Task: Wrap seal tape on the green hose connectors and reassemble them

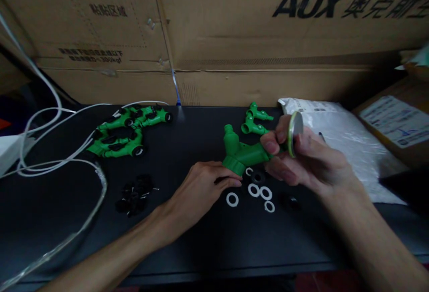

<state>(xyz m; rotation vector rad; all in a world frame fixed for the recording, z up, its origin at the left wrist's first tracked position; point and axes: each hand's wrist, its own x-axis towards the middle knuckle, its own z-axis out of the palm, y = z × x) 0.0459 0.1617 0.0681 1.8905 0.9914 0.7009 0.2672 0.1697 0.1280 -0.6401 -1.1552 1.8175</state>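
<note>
A green Y-shaped hose splitter is held above the dark table, its wide ribbed collar pointing down and one narrow outlet pointing up. My left hand pinches the collar between thumb and fingers. At the splitter's right arm, my right hand is closed, its fingertips against that end. A round disc with a shiny metal face and yellow-green rim stands on edge in the right hand's grip; what lies behind it is hidden. Below the splitter lie several white ring washers and a black ring.
Two bare green splitters lie at the back. Several green splitters with black parts lie left, near white cables. A pile of small black parts sits below them. A plastic-wrapped package lies right; cardboard boxes stand behind.
</note>
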